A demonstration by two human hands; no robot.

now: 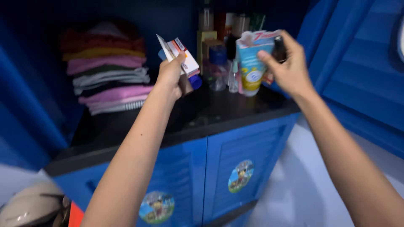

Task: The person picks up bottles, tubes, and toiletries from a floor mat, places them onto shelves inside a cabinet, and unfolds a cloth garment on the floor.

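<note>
The small white box with red and orange markings (182, 56) is up in the air over the black shelf (219, 111) of the blue cabinet (202, 176), pinched at its lower end in the left hand (170, 75); the fingers are closed around it together with something blue (194, 80) tucked underneath, whose kind I cannot make out, so both ride in one grip with the box's flat face tilted up toward the camera. Just to the right, the right hand (286, 69) is wrapped on the top of a tall light-blue carton (251, 63), thumb on the near face and fingers curled over the far side along with a dark bottle (279, 48), which seems to be clamped against the carton so the two can be taken together. The carton's base looks to be at or just above the shelf; contact is not clear. Between the hands stand a small clear bottle (234, 77), a blue-capped jar (218, 67) and more bottles behind, crowded at the back where they stay upright against the cabinet wall. Farther left, a stack of folded clothes (107, 69) lies flat on the same shelf, kept apart from the containers. Below, two closed doors carry round cartoon stickers (240, 175).
</note>
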